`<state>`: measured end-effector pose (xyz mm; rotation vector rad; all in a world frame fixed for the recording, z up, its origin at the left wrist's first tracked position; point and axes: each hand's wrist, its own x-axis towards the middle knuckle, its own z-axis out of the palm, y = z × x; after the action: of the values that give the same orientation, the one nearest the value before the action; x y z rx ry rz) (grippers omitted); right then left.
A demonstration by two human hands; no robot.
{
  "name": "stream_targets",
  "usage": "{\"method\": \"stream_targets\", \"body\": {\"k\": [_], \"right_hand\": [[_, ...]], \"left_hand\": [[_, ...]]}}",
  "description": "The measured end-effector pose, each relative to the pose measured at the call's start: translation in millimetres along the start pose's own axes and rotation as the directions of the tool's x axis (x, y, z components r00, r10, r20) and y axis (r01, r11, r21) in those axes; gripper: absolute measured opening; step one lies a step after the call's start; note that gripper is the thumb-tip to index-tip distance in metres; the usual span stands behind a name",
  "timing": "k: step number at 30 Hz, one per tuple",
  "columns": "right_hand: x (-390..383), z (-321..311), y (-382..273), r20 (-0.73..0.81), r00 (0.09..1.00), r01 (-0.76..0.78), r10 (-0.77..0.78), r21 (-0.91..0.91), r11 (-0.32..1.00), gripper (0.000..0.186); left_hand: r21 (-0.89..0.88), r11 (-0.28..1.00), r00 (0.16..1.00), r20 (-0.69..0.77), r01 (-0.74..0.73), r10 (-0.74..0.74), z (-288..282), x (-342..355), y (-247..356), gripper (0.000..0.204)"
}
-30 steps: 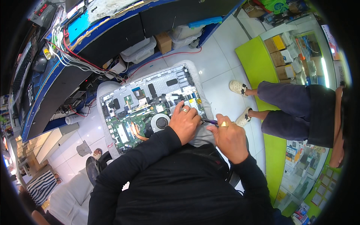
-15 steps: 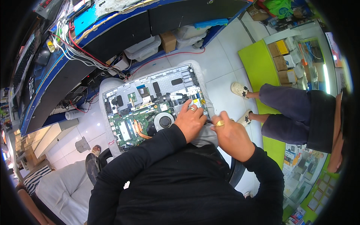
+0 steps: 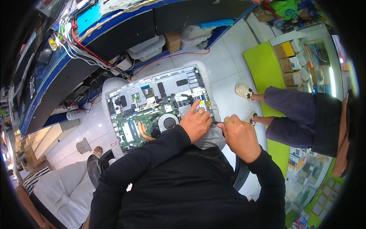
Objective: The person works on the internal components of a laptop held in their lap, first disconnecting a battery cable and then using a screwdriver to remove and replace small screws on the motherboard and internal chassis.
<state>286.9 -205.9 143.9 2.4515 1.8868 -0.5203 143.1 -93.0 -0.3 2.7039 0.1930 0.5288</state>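
Note:
An opened laptop base (image 3: pixel 143 102) lies across my lap, its green circuit board, copper heat pipe and round fan (image 3: pixel 168 122) exposed. My left hand (image 3: pixel 196 123) rests on its right-hand part, index finger stretched toward the right edge and the other fingers lightly bent. Just past that edge, my right hand (image 3: pixel 241 138) is closed around a thin dark tool (image 3: pixel 216 123) whose tip points at the laptop's side beside my left fingers. Most of the tool is hidden in my fist, so its exact kind cannot be made out.
A blue-edged workbench (image 3: pixel 126 28) with hanging cables (image 3: pixel 82 51) curves round ahead and left. Clear plastic bins (image 3: pixel 146 49) sit under it. A person in dark shorts (image 3: pixel 289 114) stands on the right by a green display case (image 3: pixel 263 65). Another person's pale-trousered leg (image 3: pixel 65 194) is lower left.
My right hand has turned and shifted slightly right and down, so the thin dark tool now shows. The left hand stays on the laptop, almost unmoved.

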Motion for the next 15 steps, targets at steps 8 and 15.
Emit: {"method": "stream_targets", "body": {"k": [8, 15], "right_hand": [[0, 1, 9, -0.002, 0.971, 0.238, -0.238, 0.010, 0.971, 0.017], [1, 2, 9, -0.022, 0.960, 0.278, -0.278, 0.009, 0.961, 0.016]], "left_hand": [[-0.015, 1.000, 1.000, 0.011, 0.009, -0.009, 1, 1, 1, 0.014], [0.011, 1.000, 0.999, 0.048, 0.001, -0.001, 1, 1, 1, 0.019]]}}
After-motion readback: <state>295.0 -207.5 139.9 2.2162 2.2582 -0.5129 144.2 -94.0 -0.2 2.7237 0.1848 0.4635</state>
